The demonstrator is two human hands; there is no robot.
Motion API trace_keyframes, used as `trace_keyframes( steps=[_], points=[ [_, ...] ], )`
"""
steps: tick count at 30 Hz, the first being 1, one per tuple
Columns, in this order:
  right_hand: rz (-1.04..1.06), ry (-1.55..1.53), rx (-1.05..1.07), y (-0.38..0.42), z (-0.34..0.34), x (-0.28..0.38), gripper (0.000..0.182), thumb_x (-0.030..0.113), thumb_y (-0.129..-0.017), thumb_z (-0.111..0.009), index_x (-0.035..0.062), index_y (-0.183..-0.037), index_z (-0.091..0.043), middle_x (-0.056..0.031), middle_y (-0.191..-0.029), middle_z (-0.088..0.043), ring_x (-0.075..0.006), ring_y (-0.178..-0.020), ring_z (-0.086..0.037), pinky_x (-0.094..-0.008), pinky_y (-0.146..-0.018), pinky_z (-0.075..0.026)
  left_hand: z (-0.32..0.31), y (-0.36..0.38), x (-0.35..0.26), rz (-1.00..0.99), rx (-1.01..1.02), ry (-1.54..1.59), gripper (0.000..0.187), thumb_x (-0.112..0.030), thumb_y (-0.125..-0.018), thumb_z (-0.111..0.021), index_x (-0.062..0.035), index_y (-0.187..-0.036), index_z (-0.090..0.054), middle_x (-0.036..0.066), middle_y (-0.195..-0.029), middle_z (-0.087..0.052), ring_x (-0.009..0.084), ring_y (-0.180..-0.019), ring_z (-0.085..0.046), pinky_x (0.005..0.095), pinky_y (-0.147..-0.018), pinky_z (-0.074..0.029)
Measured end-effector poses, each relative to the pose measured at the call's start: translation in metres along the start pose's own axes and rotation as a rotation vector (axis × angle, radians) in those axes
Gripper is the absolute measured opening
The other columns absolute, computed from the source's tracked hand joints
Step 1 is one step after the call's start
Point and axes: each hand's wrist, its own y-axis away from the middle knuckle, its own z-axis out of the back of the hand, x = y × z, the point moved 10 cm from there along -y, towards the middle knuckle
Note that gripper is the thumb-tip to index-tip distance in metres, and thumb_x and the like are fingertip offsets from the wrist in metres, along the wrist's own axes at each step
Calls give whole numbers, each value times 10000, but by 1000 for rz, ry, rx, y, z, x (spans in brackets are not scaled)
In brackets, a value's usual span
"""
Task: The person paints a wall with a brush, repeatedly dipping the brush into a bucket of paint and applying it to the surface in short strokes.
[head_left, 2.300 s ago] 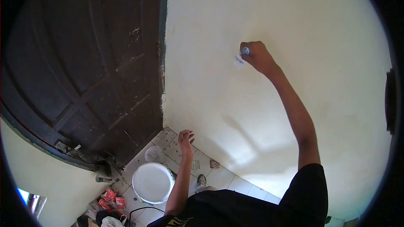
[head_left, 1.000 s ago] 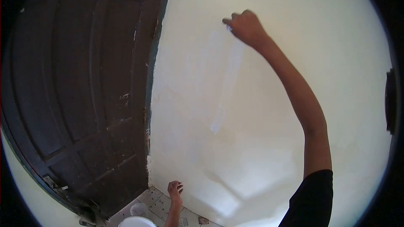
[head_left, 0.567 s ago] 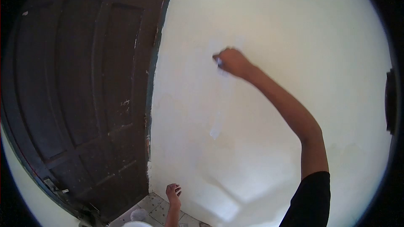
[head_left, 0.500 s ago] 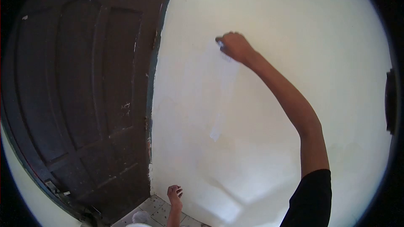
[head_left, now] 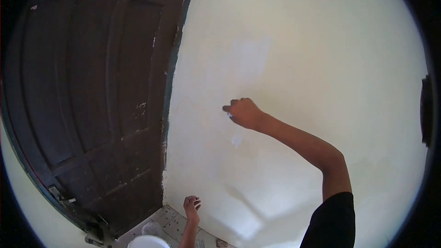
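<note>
My right hand (head_left: 245,113) is closed at the pale wall (head_left: 312,82), with its arm stretched across from the lower right. A small pale piece of what it grips shows at the fingertips; the rest is hidden behind the hand. Just below it, a whiter wet-looking dab (head_left: 236,140) marks the wall. Higher up, a broad whitish patch (head_left: 251,55) spreads over the surface. Low in the view, my left hand (head_left: 192,207) hangs near the wall's foot, its fingers loosely curled and slightly apart, with whitish spots between or on them. I see nothing held there.
A dark brown panelled door (head_left: 92,78) fills the left side, with a handle (head_left: 56,193) low down. On the tiled floor (head_left: 172,222) stands a white bucket (head_left: 148,242), beside a clear plastic bag (head_left: 150,228). A dark object (head_left: 426,110) sits at the right edge.
My right hand has moved down the wall, exposing the broad whitish patch above. The streak below it now shows only as a short dab. More of the bucket has come into view.
</note>
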Motion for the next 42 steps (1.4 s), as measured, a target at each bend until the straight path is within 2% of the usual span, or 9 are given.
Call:
trace_keyframes(
  steps=[4, 10, 15, 18, 23, 28, 33, 39, 42],
  points=[
    [-215, -57, -183, 4, 49, -76, 272, 102, -730, -596, 74, -999, -619, -176, -805, -604, -344, -849, -582, -459, -755, -461, -5, 4, -6, 35, -1, 92, 54, -134, -869, -494, -126, -899, -538, 17, -890, -600, 146, -817, -573, 317, -724, -429],
    [-243, 451, -559, 12, 154, -106, 250, 92, -742, -592, 115, -988, -626, -129, -784, -573, -271, -702, -602, -370, -589, -488, -31, 15, -26, -66, 56, -40, 53, -124, -866, -502, -118, -896, -545, 19, -892, -599, 140, -816, -568, 315, -737, -427],
    [-169, 322, -169, 21, 2, -55, 241, 123, -759, -553, 132, -990, -621, -123, -813, -568, -249, -721, -590, -336, -585, -494, -48, 32, -35, -85, 131, -53, 56, -124, -885, -489, -110, -888, -543, 20, -889, -598, 146, -821, -567, 314, -746, -430],
    [57, 142, -158, 57, -68, 49, 138, 207, -737, -609, 79, -784, -589, -116, -713, -574, -238, -646, -600, -354, -576, -480, -58, 35, -34, -64, 136, -46, 60, -123, -897, -481, -107, -886, -538, 23, -883, -596, 149, -829, -568, 311, -751, -430],
    [-79, -139, 181, 70, -128, 84, 331, 97, -756, -537, 130, -1074, -624, -148, -832, -602, -282, -738, -622, -407, -640, -503, -54, 34, -42, -61, 148, -62, 59, -124, -906, -478, -108, -891, -533, 29, -883, -594, 151, -834, -568, 307, -751, -430],
    [-204, -35, -246, 48, -17, -45, 270, 85, -772, -526, 116, -1027, -609, -123, -853, -605, -293, -746, -610, -442, -632, -486, -60, 30, -45, -71, 184, -65, 59, -153, -897, -506, -113, -915, -545, 19, -848, -596, 161, -821, -581, 340, -784, -427],
    [-257, 275, -397, 48, 49, -40, 260, 76, -744, -580, 122, -996, -625, -97, -792, -582, -248, -704, -605, -364, -591, -493, -56, 22, -40, -58, 163, -45, 64, -149, -896, -500, -110, -919, -545, 22, -831, -598, 159, -804, -584, 334, -769, -427],
    [56, 60, -230, 86, -170, 109, 165, 127, -723, -579, 66, -877, -576, -169, -784, -544, -278, -677, -588, -379, -589, -503, -48, 19, -38, -37, 135, -24, 79, -126, -913, -471, -118, -902, -548, 5, -794, -605, 124, -754, -582, 301, -724, -417],
    [-54, -341, 95, 126, -238, 158, 131, 94, -728, -578, 80, -858, -590, -177, -839, -580, -311, -695, -618, -396, -598, -513, -46, 22, -40, -46, 130, -40, 77, -125, -909, -472, -116, -902, -548, 6, -794, -606, 121, -753, -580, 294, -722, -417]
  ],
)
